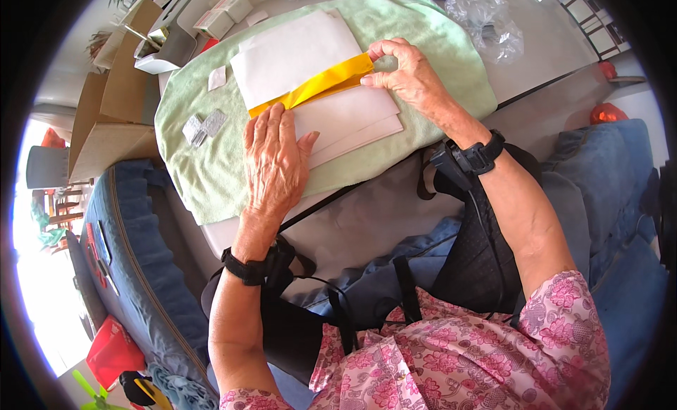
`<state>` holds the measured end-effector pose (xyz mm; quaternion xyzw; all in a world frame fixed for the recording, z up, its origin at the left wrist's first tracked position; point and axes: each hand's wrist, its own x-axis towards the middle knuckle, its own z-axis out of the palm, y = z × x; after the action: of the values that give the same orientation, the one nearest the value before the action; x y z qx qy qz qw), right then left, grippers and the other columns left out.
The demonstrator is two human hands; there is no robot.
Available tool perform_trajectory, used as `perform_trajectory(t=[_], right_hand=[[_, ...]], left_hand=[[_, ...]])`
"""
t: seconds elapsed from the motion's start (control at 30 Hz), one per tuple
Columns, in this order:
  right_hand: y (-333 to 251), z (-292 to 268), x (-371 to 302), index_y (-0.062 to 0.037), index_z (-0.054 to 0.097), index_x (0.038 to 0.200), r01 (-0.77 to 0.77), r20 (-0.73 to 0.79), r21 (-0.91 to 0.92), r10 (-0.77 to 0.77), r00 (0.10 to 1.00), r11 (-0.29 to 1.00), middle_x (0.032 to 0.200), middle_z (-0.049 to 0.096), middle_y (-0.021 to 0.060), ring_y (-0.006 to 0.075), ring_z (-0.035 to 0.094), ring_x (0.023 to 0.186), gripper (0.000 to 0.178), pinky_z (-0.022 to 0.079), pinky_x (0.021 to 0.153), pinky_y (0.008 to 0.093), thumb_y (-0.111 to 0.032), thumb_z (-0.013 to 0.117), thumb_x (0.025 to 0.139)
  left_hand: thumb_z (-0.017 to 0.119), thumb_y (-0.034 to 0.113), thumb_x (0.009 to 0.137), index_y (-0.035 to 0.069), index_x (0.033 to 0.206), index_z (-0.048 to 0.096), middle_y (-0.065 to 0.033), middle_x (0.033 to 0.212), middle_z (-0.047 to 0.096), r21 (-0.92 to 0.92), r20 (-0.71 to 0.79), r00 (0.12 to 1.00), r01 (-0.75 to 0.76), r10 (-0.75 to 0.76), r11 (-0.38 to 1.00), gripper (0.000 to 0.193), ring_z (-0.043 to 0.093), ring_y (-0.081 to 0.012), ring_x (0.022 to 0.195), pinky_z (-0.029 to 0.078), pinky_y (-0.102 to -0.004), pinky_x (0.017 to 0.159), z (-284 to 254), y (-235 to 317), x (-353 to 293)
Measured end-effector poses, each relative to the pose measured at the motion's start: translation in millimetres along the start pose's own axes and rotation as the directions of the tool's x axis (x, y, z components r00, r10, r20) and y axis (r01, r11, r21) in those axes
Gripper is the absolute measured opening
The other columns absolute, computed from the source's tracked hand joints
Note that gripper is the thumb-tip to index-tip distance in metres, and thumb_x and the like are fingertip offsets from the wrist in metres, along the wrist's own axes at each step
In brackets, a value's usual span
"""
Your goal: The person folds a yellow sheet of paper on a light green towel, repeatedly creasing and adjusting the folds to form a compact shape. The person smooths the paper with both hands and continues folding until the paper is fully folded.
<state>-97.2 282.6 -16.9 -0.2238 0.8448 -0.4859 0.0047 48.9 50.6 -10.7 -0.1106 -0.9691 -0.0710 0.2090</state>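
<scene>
On the pale green towel, a yellow strip slants across a stack of white paper. The left hand lies flat over the lower sheets, fingers outstretched and grasping nothing, their tips against the strip's left part. The right hand grasps the strip's right end, forefinger at the upper corner and thumb near the lower edge.

To lay the strip neatly, I'd judge it best to draw it gently taut, anchor it with the left fingertips and smooth toward the right; too hard a pull could skew the loose sheets.

Beneath the towel is a whitish surface, with a crumpled clear plastic bag at its far right and silvery packets left of the paper. Beyond stand a cardboard box and blue denim-like seating.
</scene>
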Motion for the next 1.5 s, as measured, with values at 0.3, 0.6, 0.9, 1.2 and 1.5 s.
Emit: perform_trajectory(t=[0.3,0.6,0.9,1.2,1.5], right_hand=[[4.3,7.7,0.4,-0.0015,0.069,0.100,0.059,-0.016,-0.126,-0.062,0.998,0.990,0.122,0.061,0.0076,0.0252,0.054,0.117,0.032,0.039,0.107,0.0366,-0.011,0.085,0.074],[12.5,11.6,1.3,-0.0030,0.068,0.090,0.085,-0.035,-0.163,-0.092,0.995,0.983,0.129,0.059,0.0075,0.0270,0.048,0.124,0.025,0.039,0.109,0.0370,-0.010,0.085,0.074],[13.6,12.4,0.8,-0.0027,0.069,0.087,0.070,-0.033,-0.235,-0.080,0.996,0.970,0.131,0.059,0.0061,0.0279,0.047,0.125,0.022,0.047,0.102,0.0372,-0.014,0.085,0.076],[17.3,16.0,1.8,-0.0025,0.071,0.093,0.067,-0.038,-0.321,-0.083,0.996,0.945,0.134,0.058,0.0023,0.0273,0.046,0.124,0.024,0.047,0.102,0.0363,-0.017,0.084,0.079],[22.5,17.3,2.0,-0.0015,0.070,0.089,0.112,-0.025,-0.273,-0.124,0.992,0.955,0.134,0.055,0.0052,0.0272,0.043,0.123,0.031,0.034,0.105,0.0406,-0.028,0.081,0.079]], left_hand=[[0.063,0.021,0.096,-0.008,0.125,0.059,-0.0252,0.129,0.061,0.002,-0.039,0.999,-0.009,0.009,1.000,0.041,0.054,-0.0404,0.123,0.038,-0.0499,0.108,2.9,-0.5,3.2],[0.065,0.018,0.093,-0.008,0.127,0.055,-0.0247,0.127,0.057,-0.018,-0.015,1.000,0.008,-0.008,1.000,0.044,0.052,-0.0406,0.121,0.038,-0.0492,0.106,2.2,3.2,4.4],[0.065,0.019,0.093,-0.007,0.126,0.055,-0.0231,0.127,0.054,-0.016,0.012,1.000,0.010,-0.010,1.000,0.043,0.050,-0.0403,0.120,0.037,-0.0526,0.104,3.6,3.2,5.8],[0.065,0.019,0.093,-0.007,0.126,0.055,-0.0224,0.127,0.054,0.001,0.013,1.000,0.019,-0.019,1.000,0.044,0.050,-0.0401,0.121,0.037,-0.0547,0.104,4.2,4.4,5.8],[0.063,0.021,0.094,-0.006,0.128,0.054,-0.0218,0.129,0.052,-0.017,0.046,0.998,0.041,-0.040,0.999,0.044,0.049,-0.0404,0.122,0.036,-0.0577,0.105,2.8,5.6,6.6]])
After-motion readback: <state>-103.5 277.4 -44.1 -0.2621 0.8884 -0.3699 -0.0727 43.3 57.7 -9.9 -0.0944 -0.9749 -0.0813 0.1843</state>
